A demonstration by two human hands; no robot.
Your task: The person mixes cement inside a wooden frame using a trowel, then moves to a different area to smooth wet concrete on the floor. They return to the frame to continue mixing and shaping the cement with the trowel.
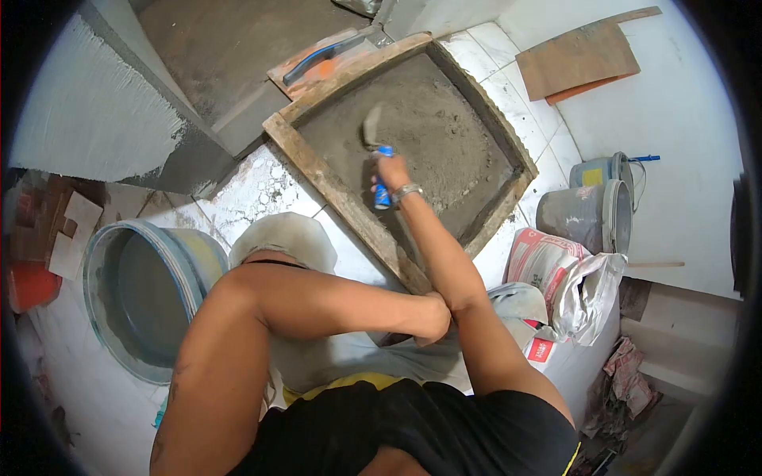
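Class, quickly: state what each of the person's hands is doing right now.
Right hand: closed on the blue-handled steel trowel over the grey mortar in the wooden frame.
Left hand: tucked against the right arm; cannot tell.

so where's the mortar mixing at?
Done: grey mix already fills the wooden tray, and the wall at left carries a partial plaster coat. In hand: the right hand holds a blue-handled trowel with its blade in the mix; the left hand rests against the right arm. Left: the wall's lower edge shows bare grey, and the float lies unused beyond the tray.
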